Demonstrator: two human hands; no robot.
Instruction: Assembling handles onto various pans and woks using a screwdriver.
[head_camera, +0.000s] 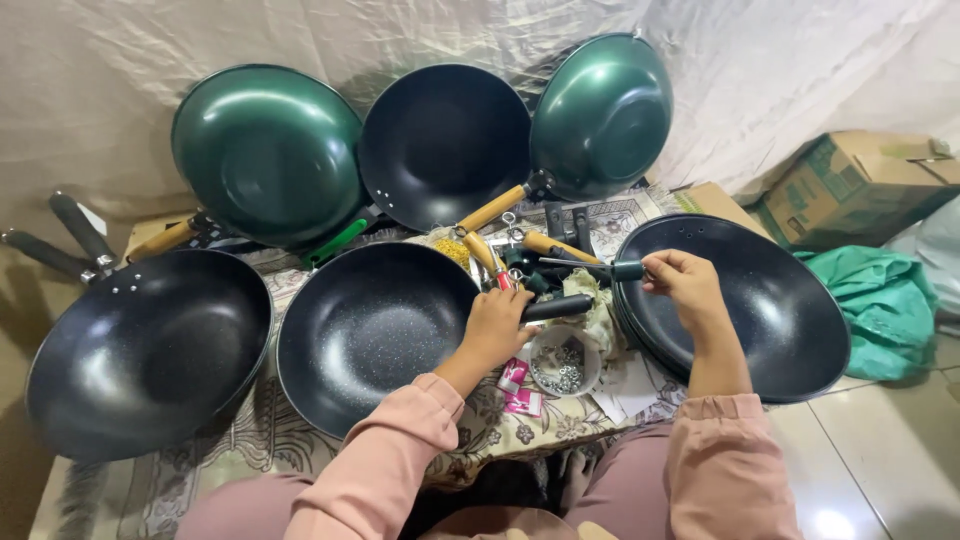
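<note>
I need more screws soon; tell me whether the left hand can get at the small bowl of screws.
Probably yes. The left hand grips a black handle just above the small bowl of screws, whose top is open. Nothing lies between them, though the hand would have to let go of the handle first.

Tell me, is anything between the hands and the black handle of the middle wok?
No. The left hand already grips the black handle, and the right hand holds a screwdriver just above it, nothing visible between.

Patterned cloth (woks atop)
</note>
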